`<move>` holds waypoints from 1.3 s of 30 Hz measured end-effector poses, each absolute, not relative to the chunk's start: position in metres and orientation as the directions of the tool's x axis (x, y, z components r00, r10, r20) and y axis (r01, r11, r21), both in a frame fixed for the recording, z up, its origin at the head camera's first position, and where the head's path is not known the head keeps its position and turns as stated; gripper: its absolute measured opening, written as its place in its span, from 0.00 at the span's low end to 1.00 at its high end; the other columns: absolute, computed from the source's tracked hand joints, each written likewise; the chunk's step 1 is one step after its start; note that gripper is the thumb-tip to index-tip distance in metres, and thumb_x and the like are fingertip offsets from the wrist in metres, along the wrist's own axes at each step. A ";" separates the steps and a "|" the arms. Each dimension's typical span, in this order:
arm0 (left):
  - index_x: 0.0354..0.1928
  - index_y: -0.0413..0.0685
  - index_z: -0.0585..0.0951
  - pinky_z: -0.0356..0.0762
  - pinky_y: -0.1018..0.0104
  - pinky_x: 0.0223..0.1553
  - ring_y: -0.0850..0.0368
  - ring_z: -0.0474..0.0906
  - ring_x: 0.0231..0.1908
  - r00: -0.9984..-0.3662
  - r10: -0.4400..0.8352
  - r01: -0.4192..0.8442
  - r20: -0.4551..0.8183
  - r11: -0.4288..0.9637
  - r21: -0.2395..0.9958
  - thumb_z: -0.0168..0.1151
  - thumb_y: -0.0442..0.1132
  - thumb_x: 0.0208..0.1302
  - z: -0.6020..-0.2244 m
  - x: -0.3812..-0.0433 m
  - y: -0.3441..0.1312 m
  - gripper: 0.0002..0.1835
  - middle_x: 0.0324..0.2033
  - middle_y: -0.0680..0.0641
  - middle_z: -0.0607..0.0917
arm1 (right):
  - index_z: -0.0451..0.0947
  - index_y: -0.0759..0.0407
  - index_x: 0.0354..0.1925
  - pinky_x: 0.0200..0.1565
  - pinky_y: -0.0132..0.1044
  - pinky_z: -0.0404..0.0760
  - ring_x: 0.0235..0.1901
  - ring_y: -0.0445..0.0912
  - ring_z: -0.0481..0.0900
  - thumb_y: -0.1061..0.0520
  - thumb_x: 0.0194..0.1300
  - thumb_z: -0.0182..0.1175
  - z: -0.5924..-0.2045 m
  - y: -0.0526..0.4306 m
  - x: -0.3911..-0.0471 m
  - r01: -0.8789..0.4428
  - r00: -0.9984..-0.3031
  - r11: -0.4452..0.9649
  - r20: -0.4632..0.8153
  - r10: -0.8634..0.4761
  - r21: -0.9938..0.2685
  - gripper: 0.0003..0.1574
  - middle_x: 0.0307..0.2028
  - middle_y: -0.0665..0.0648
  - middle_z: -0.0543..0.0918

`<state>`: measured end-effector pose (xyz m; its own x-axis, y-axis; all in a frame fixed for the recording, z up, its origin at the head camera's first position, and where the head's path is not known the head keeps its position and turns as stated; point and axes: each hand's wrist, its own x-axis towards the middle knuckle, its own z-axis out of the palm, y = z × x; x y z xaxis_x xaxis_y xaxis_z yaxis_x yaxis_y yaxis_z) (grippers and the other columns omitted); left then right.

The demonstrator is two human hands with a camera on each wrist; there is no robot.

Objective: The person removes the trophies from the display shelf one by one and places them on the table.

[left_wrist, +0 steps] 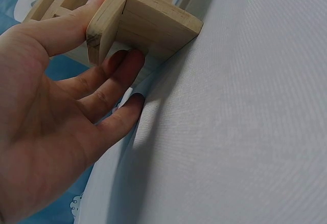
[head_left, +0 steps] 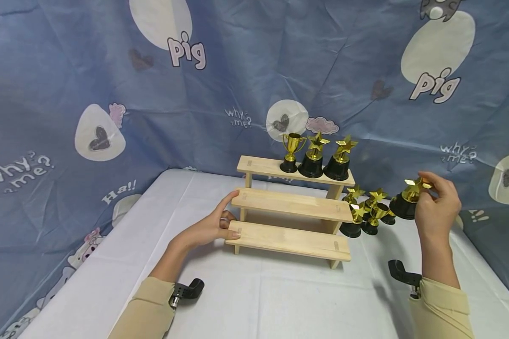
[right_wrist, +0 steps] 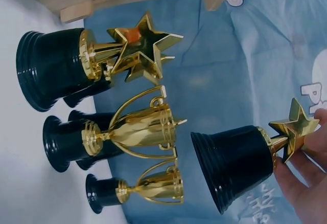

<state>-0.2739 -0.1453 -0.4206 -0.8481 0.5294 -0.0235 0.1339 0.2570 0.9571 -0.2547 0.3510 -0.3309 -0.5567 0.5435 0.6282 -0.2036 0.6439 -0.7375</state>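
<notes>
My left hand (head_left: 207, 229) grips the left end of a three-tier wooden display stand (head_left: 290, 202). Its thumb lies on the lowest tier, and a finger reaches the end of the middle one. In the left wrist view, the other fingers (left_wrist: 110, 88) curl beneath the board. To the right of the stand, my right hand (head_left: 440, 207) pinches a star trophy (head_left: 404, 208) by its gold top. That trophy's black base (right_wrist: 235, 162) hangs tilted in the air. On the top tier stand a gold cup trophy (head_left: 289, 165) and two star trophies (head_left: 311, 165).
Several star and cup trophies (head_left: 351, 230) stand clustered on the white-covered table (head_left: 280, 301), just right of the stand. In the right wrist view, a two-handled cup trophy (right_wrist: 145, 127) is among them. A blue printed cloth (head_left: 220, 56) hangs behind the table.
</notes>
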 end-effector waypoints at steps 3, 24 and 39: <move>0.72 0.93 0.41 0.68 0.60 0.42 0.54 0.64 0.35 -0.850 0.527 0.133 -0.025 0.260 0.957 0.73 0.38 0.59 -0.421 -0.274 -0.145 0.59 0.41 0.45 0.70 | 0.85 0.56 0.53 0.41 0.21 0.67 0.41 0.23 0.70 0.75 0.60 0.43 -0.333 0.354 -0.255 -0.180 -0.555 0.649 0.621 0.553 -0.739 0.33 0.36 0.26 0.69; 0.72 0.92 0.41 0.68 0.61 0.39 0.55 0.62 0.33 -0.845 0.535 0.130 -0.019 0.239 0.962 0.73 0.37 0.59 -0.421 -0.275 -0.145 0.59 0.38 0.47 0.69 | 0.83 0.57 0.54 0.38 0.24 0.62 0.35 0.21 0.66 0.73 0.59 0.43 -0.356 0.375 -0.263 -0.055 -0.615 0.636 0.528 0.586 -0.770 0.32 0.33 0.27 0.66; 0.72 0.92 0.41 0.69 0.61 0.41 0.54 0.63 0.34 -0.845 0.535 0.132 -0.020 0.244 0.961 0.73 0.38 0.59 -0.421 -0.275 -0.146 0.59 0.39 0.46 0.70 | 0.78 0.54 0.60 0.32 0.25 0.68 0.41 0.34 0.69 0.73 0.59 0.44 -0.377 0.380 -0.270 0.189 -0.764 0.582 0.253 0.593 -0.791 0.34 0.52 0.53 0.79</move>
